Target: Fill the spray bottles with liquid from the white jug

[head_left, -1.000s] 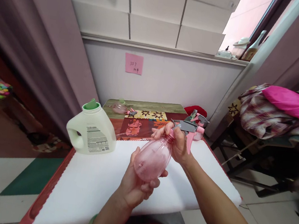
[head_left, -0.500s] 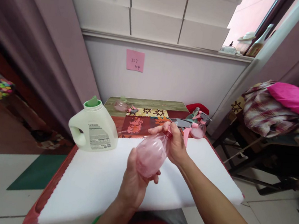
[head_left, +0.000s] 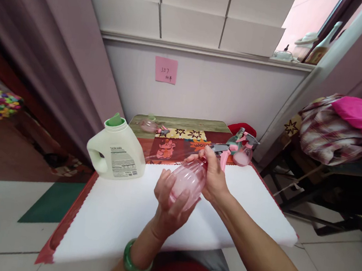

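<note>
Tilted above the white-topped table is a pink translucent spray bottle (head_left: 189, 179) with a grey and pink trigger head (head_left: 223, 151). My left hand (head_left: 172, 202) is wrapped round the lower part of its body, fingers over the near side. At the neck, just under the trigger head, my right hand (head_left: 214, 174) is closed. The fingers there partly hide the collar. The trigger head points up and to the right.
A pale green detergent jug (head_left: 118, 150) with a green spout stands at the table's left. Behind my right hand is another pink spray bottle (head_left: 243, 155), beside a green one (head_left: 234, 143). A further pink bottle (head_left: 149, 125) lies at the back left.
My left hand has turned, its fingers now lying across the near side of the bottle instead of under it. My right hand stays at the neck.
</note>
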`<state>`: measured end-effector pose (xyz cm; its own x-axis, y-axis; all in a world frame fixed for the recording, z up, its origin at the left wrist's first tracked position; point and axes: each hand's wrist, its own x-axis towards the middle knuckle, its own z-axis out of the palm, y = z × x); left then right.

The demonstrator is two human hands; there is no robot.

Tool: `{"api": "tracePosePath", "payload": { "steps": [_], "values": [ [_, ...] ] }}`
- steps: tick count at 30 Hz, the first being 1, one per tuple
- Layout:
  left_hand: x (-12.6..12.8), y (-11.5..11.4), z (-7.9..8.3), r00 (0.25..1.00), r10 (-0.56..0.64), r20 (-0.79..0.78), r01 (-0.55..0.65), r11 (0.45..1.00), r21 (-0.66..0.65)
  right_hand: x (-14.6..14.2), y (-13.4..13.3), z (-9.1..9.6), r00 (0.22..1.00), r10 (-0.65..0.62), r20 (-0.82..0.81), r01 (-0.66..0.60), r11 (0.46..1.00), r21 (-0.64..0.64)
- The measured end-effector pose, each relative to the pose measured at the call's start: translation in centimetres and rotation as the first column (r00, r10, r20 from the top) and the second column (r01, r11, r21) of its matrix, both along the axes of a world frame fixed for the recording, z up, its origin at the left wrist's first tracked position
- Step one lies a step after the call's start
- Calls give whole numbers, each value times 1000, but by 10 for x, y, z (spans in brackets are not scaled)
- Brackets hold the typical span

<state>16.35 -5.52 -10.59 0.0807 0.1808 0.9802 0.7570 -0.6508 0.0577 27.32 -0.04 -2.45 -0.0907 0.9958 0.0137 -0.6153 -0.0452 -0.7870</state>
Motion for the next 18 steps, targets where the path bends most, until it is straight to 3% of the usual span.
{"api": "tracePosePath", "payload": {
  "steps": [2, 3, 4, 5, 6, 7, 8, 9, 10, 11, 12, 14, 15, 16, 17, 18],
  "values": [
    [5, -5, 4, 962, -147, 229, 182, 973, -143, 2, 4, -2, 1000, -15, -26, 16, 999, 28],
    [7, -7, 8, 873, -209, 441, 330, 918, -218, 4, 5, -3, 999, -27, -23, 29, 998, 58],
    [7, -8, 12, 705, -223, 673, 516, 812, -272, 6, 7, -4, 999, -40, -7, 40, 994, 98],
    [6, -9, 18, 474, -159, 866, 712, 648, -271, 8, 9, -5, 999, -50, 20, 47, 989, 142],
    [4, -8, 23, 236, -17, 972, 882, 424, -207, 10, 10, -5, 997, -59, 54, 48, 981, 186],
    [1, -7, 29, 82, 151, 985, 986, 132, -102, 12, 11, -5, 994, -64, 90, 42, 973, 228],
    [-3, -6, 34, 9, 286, 958, 994, -111, 24, 14, 12, -6, 990, -65, 121, 31, 964, 262],
    [-7, -5, 38, -31, 370, 929, 958, -253, 132, 17, 12, -6, 987, -63, 145, 19, 958, 287],
    [-9, -4, 41, -54, 413, 909, 922, -329, 204, 19, 13, -6, 985, -58, 161, 6, 953, 304],
    [-11, -4, 43, -76, 426, 902, 907, -345, 240, 21, 13, -6, 984, -53, 172, -4, 949, 314],
    [-11, -4, 44, -95, 413, 906, 915, -322, 243, 23, 14, -6, 982, -47, 180, -13, 948, 319],
    [-8, -6, 42, -78, 328, 942, 960, -231, 160, 27, 16, -5, 978, -34, 205, -33, 949, 314],
    [-5, -7, 39, -30, 254, 967, 984, -165, 74, 28, 17, -5, 975, -26, 221, -44, 951, 306],
    [-2, -8, 35, 56, 164, 985, 997, -63, -46, 28, 18, -5, 973, -17, 232, -53, 954, 294],
    [1, -8, 30, 190, 69, 979, 978, 80, -195, 28, 19, -5, 971, -12, 238, -57, 959, 278],
    [2, -7, 24, 362, -12, 932, 901, 260, -347, 26, 19, -6, 971, -9, 241, -55, 964, 260]
  ]
}}
